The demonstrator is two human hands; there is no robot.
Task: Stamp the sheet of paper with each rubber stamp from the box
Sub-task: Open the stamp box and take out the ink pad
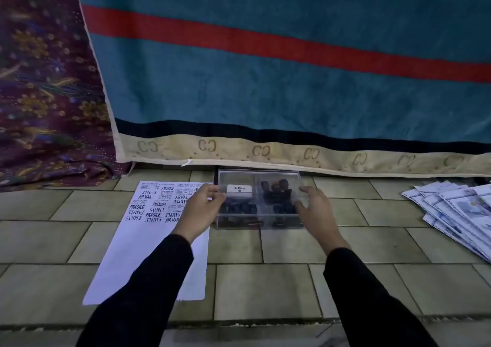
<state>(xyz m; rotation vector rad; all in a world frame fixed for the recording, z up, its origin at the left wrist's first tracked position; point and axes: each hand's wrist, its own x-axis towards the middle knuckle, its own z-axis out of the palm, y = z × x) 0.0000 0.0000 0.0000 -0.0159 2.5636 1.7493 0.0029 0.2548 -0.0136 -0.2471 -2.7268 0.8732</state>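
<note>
a clear plastic box (259, 199) sits on the tiled floor with its lid on, dark rubber stamps (276, 191) and a white ink pad (239, 191) labelled artline visible inside. just left of it lies a white sheet of paper (148, 253), its far end crowded with dark stamped words such as fragile, sample and air mail.

Teal red-striped blanket (265, 81), floral cloth (45, 94), fanned papers (457, 211) on tiled floor (265, 288)

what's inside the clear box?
Through the clear plastic box: a white Artline ink pad at back left and dark rubber stamps elsewhere. Both hands cover the sides, so the stamp count is unclear.
</note>
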